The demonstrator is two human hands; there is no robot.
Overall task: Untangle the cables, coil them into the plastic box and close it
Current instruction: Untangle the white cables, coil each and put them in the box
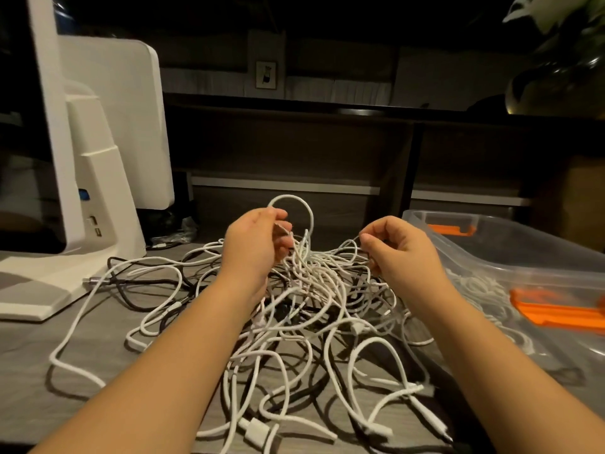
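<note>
1. On the grey tabletop point(39, 355), in front of the person, lies a tangle of white and black cables point(314, 309).
2. The left hand point(253, 244) pinches a white cable loop point(294, 204) lifted above the pile.
3. The right hand point(397, 249) pinches another white strand beside it.
4. The clear plastic box point(510, 250) with orange latches point(556, 311) stands open at the right, with some white cable inside.
5. A white monitor stand point(95, 178) rises at the left.

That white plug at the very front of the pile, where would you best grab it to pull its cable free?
Probably by the white plug itself, pinched across its flat sides from above and from the near edge of the table. It is the stiffest part and lies on top at the front of the cable pile, with nothing over it.
</note>
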